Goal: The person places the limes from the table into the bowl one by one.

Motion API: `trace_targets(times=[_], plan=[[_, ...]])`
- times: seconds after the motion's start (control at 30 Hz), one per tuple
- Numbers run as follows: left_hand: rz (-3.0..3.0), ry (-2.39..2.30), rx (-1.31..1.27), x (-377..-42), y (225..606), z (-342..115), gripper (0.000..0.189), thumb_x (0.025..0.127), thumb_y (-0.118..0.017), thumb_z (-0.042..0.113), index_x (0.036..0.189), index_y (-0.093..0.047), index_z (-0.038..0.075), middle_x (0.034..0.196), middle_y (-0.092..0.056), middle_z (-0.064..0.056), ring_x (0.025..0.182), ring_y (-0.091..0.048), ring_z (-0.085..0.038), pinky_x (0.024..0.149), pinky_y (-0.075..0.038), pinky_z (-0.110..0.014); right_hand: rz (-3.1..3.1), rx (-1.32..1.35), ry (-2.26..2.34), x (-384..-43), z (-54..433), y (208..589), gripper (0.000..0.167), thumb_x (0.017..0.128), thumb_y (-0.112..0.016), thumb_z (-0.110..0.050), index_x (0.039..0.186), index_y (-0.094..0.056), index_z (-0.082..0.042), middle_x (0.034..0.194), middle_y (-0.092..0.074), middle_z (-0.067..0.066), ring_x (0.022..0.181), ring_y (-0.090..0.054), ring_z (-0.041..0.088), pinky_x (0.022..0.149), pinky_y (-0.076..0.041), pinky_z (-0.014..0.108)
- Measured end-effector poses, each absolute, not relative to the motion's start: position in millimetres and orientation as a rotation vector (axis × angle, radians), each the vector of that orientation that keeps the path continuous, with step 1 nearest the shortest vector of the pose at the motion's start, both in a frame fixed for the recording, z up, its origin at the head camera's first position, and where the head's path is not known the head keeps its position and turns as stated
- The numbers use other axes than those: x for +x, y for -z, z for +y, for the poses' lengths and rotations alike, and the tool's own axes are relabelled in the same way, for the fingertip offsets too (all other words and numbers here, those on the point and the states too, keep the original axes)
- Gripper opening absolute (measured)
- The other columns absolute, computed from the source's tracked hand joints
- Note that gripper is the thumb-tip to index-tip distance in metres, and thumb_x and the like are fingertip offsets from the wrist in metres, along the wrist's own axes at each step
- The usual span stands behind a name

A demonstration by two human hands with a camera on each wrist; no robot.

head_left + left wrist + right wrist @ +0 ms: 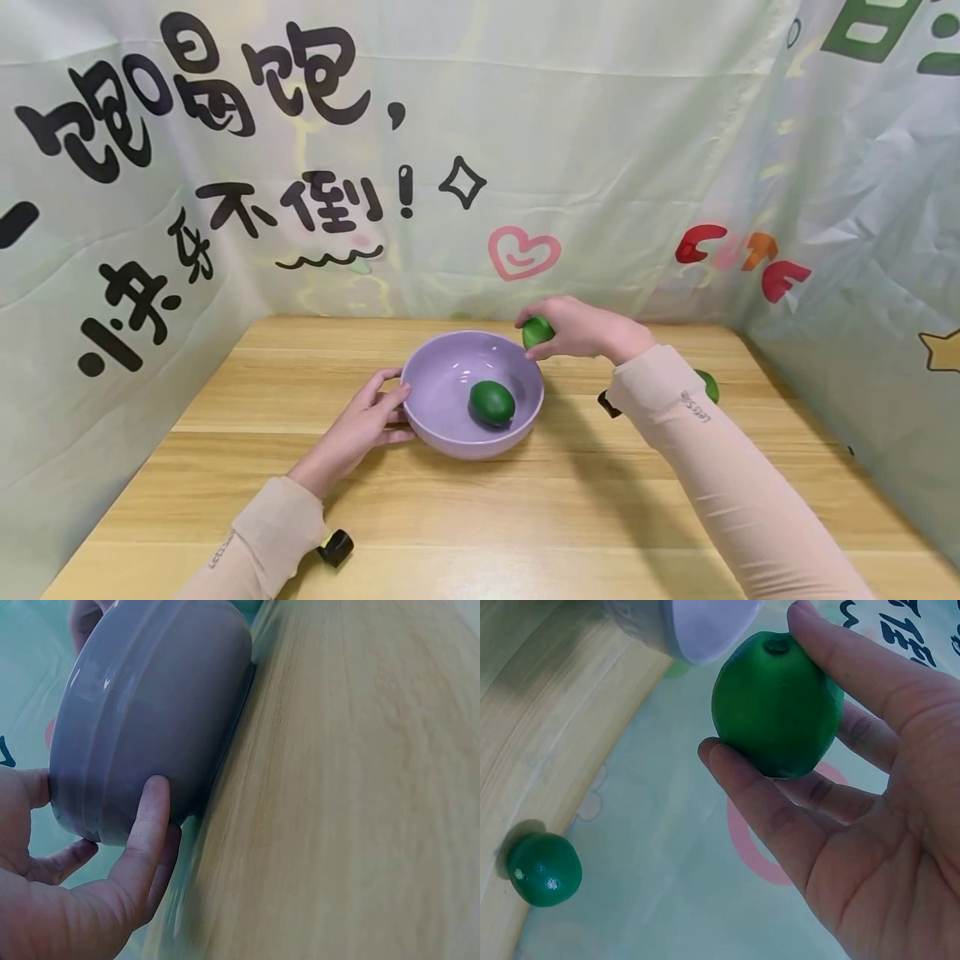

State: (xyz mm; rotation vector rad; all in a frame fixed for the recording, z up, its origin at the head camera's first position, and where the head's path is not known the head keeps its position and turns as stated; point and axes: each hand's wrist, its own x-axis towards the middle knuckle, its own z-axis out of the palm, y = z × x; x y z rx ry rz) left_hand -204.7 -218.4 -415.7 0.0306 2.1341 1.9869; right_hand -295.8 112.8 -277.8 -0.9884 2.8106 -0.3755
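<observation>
A light purple bowl (467, 450) stands upright on the wooden table, with one dark green lime (491, 403) lying inside it. At its left side my left hand (367, 421) holds it, thumb at the rim and fingers against the outer wall (172, 697). My right hand (588, 327) pinches a brighter green lime (776, 705) between thumb and fingers, above the table just beyond the bowl's right rim. Another lime (544, 868) lies on the table to the right, partly hidden behind the right sleeve in the head view.
The wooden table (480, 533) reaches back to a pale printed cloth (600, 150) that hangs behind it and along both sides. Small black devices sit under the left cuff (281, 521) and right cuff (652, 383).
</observation>
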Motion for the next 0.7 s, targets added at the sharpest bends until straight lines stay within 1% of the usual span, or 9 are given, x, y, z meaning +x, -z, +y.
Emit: trace_targets(times=[0.17, 0.33, 0.53, 0.7], plan=[[2.136, -1.986, 0.024, -204.8, 414.8, -219.3, 0.050, 0.116, -0.050, 0.030, 0.163, -0.036, 0.019, 0.139, -0.050, -0.026, 0.111, -0.071, -0.029, 0.099, -0.067, -0.043, 2.802, -1.007, 0.372, -296.0, 105.1, 278.1, 0.047, 0.093, -0.087, -0.023, 0.133, -0.070, -0.007, 0.124, -0.071, 0.009, 0.108, -0.060, 0.026, 0.093, -0.056, 0.037], [2.137, -1.990, 0.039, -204.5, 415.2, -219.5, 0.052, 0.115, -0.051, 0.031, 0.163, -0.036, 0.018, 0.139, -0.050, -0.027, 0.112, -0.071, -0.029, 0.099, -0.067, -0.043, 2.785, -1.052, 0.326, -297.6, 95.1, 280.9, 0.049, 0.093, -0.087, -0.023, 0.135, -0.069, -0.004, 0.126, -0.071, 0.011, 0.110, -0.060, 0.026, 0.094, -0.056, 0.037], [2.131, -1.991, 0.038, -204.7, 415.6, -219.7, 0.052, 0.115, -0.051, 0.031, 0.164, -0.035, 0.018, 0.138, -0.050, -0.027, 0.111, -0.071, -0.028, 0.099, -0.067, -0.043, 2.759, -1.100, 0.277, -298.8, 85.5, 284.2, 0.049, 0.093, -0.087, -0.023, 0.133, -0.069, -0.002, 0.123, -0.072, 0.010, 0.108, -0.061, 0.025, 0.096, -0.056, 0.038], [2.133, -1.989, 0.045, -205.0, 416.4, -220.3, 0.053, 0.115, -0.051, 0.031, 0.164, -0.034, 0.018, 0.139, -0.050, -0.027, 0.110, -0.071, -0.027, 0.099, -0.067, -0.043, 2.737, -1.088, 0.250, -301.3, 79.8, 289.2, 0.049, 0.093, -0.087, -0.024, 0.133, -0.069, -0.003, 0.121, -0.072, 0.009, 0.107, -0.061, 0.024, 0.097, -0.055, 0.038]])
